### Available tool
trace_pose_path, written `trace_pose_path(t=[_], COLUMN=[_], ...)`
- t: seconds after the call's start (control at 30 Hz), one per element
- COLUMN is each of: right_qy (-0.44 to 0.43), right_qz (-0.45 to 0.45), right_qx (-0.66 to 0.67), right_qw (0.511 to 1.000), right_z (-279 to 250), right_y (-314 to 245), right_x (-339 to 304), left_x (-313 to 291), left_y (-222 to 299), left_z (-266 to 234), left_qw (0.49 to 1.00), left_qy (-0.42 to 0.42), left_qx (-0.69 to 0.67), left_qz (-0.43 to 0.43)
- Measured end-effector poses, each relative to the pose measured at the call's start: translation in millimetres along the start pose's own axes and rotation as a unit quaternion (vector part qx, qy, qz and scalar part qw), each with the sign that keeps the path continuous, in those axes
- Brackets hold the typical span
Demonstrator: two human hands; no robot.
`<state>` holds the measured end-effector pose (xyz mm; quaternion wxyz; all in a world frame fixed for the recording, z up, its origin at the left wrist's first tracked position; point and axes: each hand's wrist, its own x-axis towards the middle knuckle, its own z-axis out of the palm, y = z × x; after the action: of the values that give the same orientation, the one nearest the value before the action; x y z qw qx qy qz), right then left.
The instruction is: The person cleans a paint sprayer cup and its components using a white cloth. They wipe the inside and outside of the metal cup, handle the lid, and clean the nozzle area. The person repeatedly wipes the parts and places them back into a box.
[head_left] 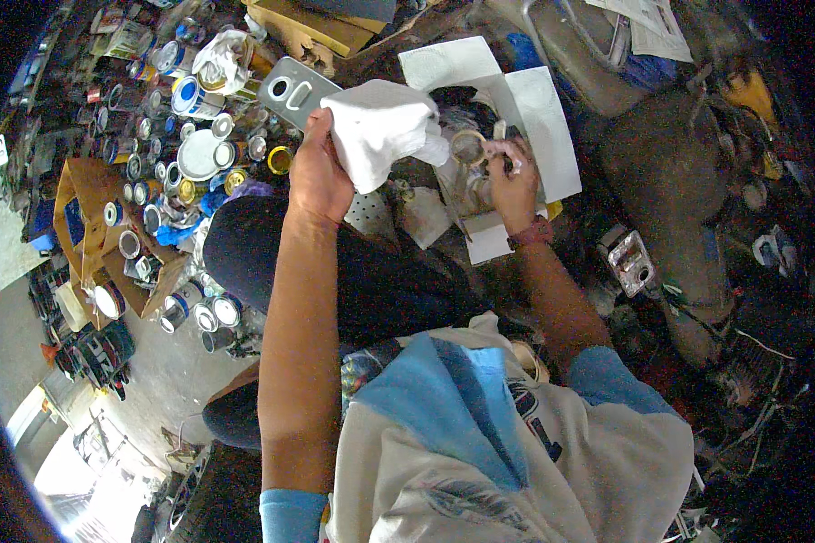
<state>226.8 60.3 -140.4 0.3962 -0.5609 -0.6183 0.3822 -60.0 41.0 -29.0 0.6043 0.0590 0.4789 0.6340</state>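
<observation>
My left hand (321,176) grips a crumpled white cloth (380,131), thumb up along its left edge. The cloth hangs over the left side of an open white cardboard box (548,127), whose flaps are spread outward. Inside the box, my right hand (513,176) has its fingers curled, with a bit of white showing between them. What it holds is too small to tell. Just left of those fingers is a round, clear thing with a pale rim (468,147), perhaps a jar or a tape roll. A dark bundle (453,95) lies farther back in the box.
Many paint cans (190,95) crowd the left. A grey metal can (297,93) with a handle stands behind my left hand. An opened brown carton (91,226) is at far left. Right of the box lie a silvery metal tin (629,262) and dark clutter.
</observation>
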Motion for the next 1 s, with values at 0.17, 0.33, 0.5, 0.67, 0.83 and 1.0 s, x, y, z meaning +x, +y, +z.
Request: trace_pose_path(t=[0.17,0.33,0.5,0.67,0.83,1.0], right_qy=[-0.042,-0.053,-0.090,-0.007,0.003,-0.087], right_qz=[-0.129,-0.091,-0.121,-0.112,-0.060,-0.214], right_qx=[-0.026,0.031,0.088,0.134,0.228,-0.122], right_qw=[0.990,0.994,0.985,0.985,0.972,0.965], right_z=[6,3,-37,-66,-75,-73], right_y=[-115,-184,-245,-293,-287,-240], right_x=[27,51,86,108,133,163], left_x=[-2,-27,-47,-68,-110,-140], left_y=[0,1,5,35,76,129], left_z=[11,28,39,43,59,71], left_qw=[1.000,0.959,0.774,0.795,0.865,0.834], left_qy=[-0.006,-0.105,-0.176,-0.137,-0.197,-0.266], left_qx=[0.004,0.231,0.603,0.563,0.386,0.450], left_qz=[0.003,0.127,0.077,0.179,0.253,0.175])
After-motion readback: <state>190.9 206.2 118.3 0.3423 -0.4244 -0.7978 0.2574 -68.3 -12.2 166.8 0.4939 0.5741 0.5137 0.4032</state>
